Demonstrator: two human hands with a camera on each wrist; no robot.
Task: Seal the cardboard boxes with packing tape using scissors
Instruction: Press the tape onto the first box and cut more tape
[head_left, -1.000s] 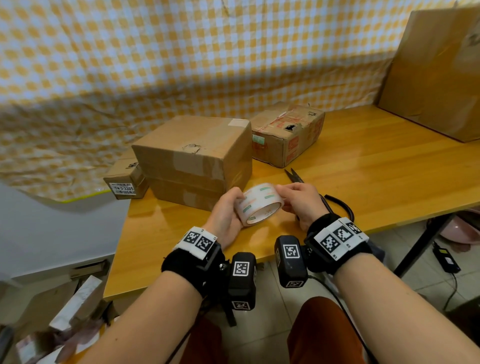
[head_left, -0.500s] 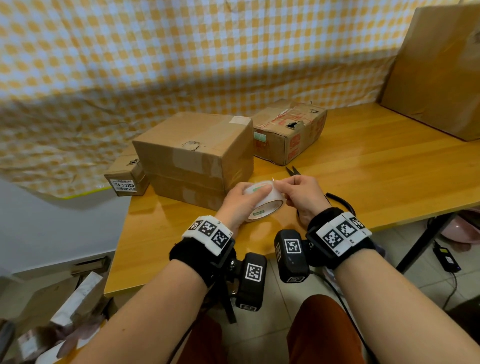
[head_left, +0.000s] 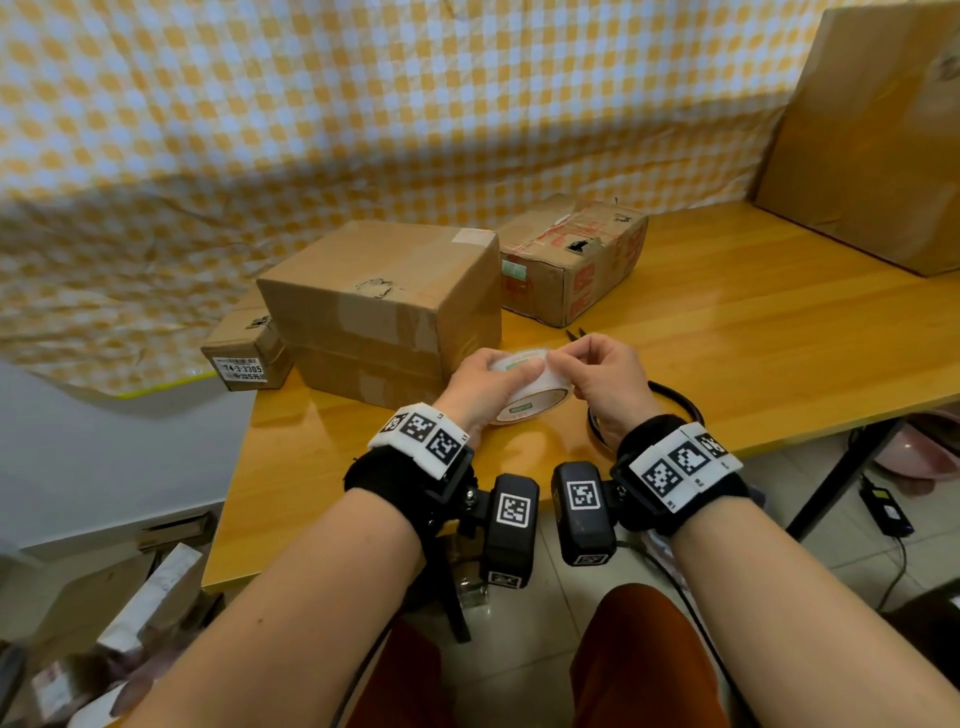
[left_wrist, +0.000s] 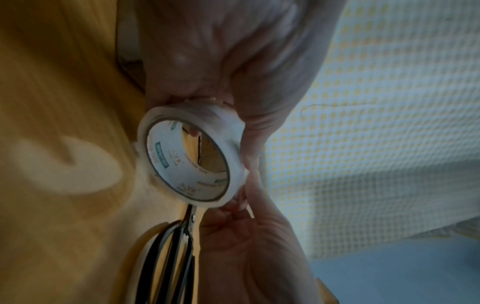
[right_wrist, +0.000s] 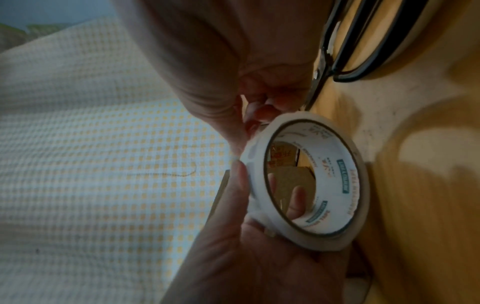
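From the head view, three closed cardboard boxes (head_left: 384, 301) were seen on the table (head_left: 727, 322), contents hidden. The tape roll (head_left: 530, 400) was gripped by the left hand (head_left: 483, 384) above the table's near edge. From the wrist views, its rim was pinched by the right hand (right_wrist: 233, 67), scissors (left_wrist: 179, 242) lying beneath.

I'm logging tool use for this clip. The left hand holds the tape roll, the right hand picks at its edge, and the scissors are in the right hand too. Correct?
Not quite. The scissors lie on the table, unheld, as the head view shows. The left hand does hold the tape roll, and the right hand picks at its edge.
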